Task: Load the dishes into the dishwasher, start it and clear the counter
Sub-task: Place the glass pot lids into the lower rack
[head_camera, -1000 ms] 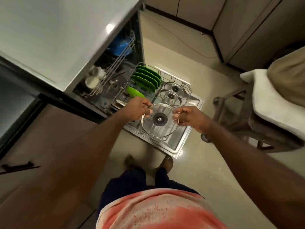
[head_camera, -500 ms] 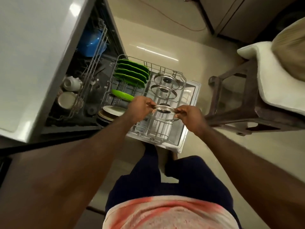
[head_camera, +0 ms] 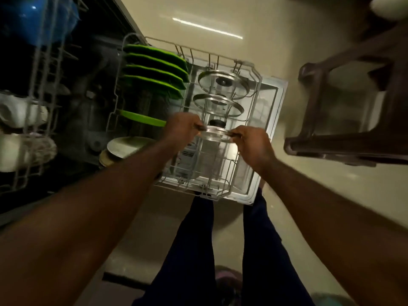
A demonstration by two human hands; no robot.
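Glossy beige floor point(head_camera: 220, 18), dark wooden chair point(head_camera: 344, 138)

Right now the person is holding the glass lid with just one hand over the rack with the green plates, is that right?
Not quite. Both hands hold it: the left hand and the right hand each grip one edge of the glass lid, as the head view shows. The rest is right: the lid is over the rack with the green plates.

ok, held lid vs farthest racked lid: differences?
The held lid is pinched at its rim by the left hand and right hand; the farthest lid stands untouched in the rack. The held lid shows nearly edge-on; the farthest lid shows more of its face. Both are glass with metal rims and dark knobs.
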